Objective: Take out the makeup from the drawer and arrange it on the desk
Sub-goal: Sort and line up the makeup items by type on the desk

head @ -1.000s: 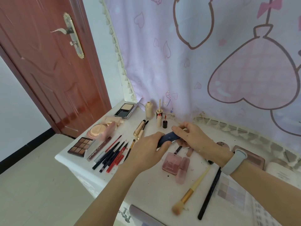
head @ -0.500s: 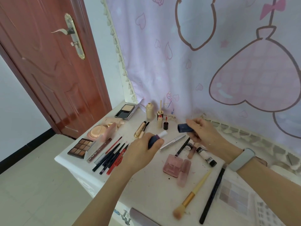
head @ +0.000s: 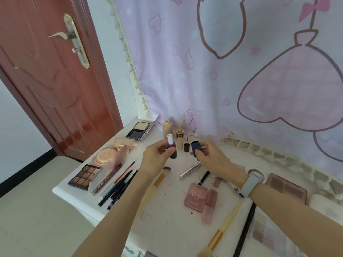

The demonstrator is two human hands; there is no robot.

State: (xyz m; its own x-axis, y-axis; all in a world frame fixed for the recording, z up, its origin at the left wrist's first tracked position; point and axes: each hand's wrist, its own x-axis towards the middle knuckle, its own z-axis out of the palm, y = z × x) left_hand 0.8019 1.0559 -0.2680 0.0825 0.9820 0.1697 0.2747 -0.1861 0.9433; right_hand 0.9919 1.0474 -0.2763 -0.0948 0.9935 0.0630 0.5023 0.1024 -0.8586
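Looking down from the head camera, the left hand is gripping a dark lipstick tube upright above the white desk, its pale stick poking up out of the top. The right hand is pinching the matching dark blue cap just beside the tube, the two parts held apart with a small gap between them (the cap's open end cannot be made out). A pale band is sitting on the right wrist.

Other makeup is lying spread over the desk. An open brown eyeshadow palette is resting near the left edge, with a row of dark and red pencils fanning out just beside it. A round peach compact and an open black powder case are lying farther back. Small bottles are standing upright behind the hands, near the pink curtain. A silver tube is lying under the right hand, a pink square compact is sitting near the middle, and a yellow-handled brush and a long black brush are lying toward the near edge. A reddish wooden door is standing at the left.
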